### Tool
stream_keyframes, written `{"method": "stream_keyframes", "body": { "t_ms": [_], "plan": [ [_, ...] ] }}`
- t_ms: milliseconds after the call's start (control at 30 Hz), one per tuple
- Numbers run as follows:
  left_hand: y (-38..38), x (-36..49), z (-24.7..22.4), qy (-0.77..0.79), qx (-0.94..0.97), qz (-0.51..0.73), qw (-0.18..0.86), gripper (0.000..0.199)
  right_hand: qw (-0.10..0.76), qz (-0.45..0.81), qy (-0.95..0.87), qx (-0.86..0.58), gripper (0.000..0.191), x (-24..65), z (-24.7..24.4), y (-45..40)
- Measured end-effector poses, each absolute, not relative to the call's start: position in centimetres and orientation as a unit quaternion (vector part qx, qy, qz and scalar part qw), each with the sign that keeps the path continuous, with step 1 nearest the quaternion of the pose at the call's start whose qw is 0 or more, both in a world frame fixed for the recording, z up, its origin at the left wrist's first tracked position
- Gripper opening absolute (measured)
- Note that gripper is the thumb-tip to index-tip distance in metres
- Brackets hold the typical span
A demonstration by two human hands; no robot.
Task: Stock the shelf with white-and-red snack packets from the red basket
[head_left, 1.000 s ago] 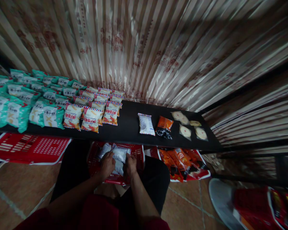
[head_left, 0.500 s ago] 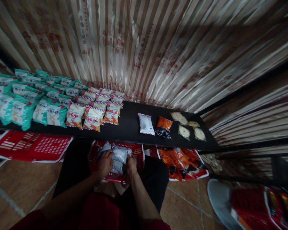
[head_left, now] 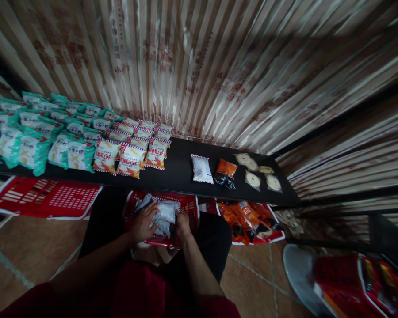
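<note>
Between my knees is a red basket [head_left: 194, 212] with several silvery-white snack packets [head_left: 167, 212] in it. My left hand [head_left: 145, 222] lies over the packets on the left side, its fingers apart and resting on them. At the right side of the same packets, my right hand [head_left: 183, 223] has its fingers closed on the edge of one packet. On the black shelf [head_left: 179, 170] above the basket lies one white packet with a striped edge [head_left: 202, 169], and beside it an orange and black packet [head_left: 226, 173].
Green packets [head_left: 29, 150] and white-red packets [head_left: 131, 160] stand in rows at the shelf's left. Round pale items [head_left: 253, 179] lie at its right. Red baskets [head_left: 63, 198] flank my legs; a grey stool [head_left: 298, 274] stands lower right.
My left hand has spread its fingers more over the packets. My right hand remains at the packet's right edge. The whole view has shifted slightly.
</note>
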State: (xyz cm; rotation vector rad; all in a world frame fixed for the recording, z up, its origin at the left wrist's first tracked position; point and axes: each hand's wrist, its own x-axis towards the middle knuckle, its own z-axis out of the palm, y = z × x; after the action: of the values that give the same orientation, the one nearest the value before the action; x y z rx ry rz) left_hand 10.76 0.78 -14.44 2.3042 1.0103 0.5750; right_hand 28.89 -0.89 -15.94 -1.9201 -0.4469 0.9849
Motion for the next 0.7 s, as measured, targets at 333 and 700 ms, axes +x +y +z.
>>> {"method": "stream_keyframes", "body": {
  "t_ms": [333,700],
  "plan": [
    [1.5,9.5,-13.9,0.314,0.901,0.163,0.251,0.051,0.380,0.485,-0.121,-0.779,0.007,28.5,-14.4,-0.5],
    [1.7,9.7,-13.5,0.282,0.913,0.158,0.249,0.039,0.360,0.506,-0.170,-0.765,0.018,28.1,-14.2,-0.4]
  ]
}}
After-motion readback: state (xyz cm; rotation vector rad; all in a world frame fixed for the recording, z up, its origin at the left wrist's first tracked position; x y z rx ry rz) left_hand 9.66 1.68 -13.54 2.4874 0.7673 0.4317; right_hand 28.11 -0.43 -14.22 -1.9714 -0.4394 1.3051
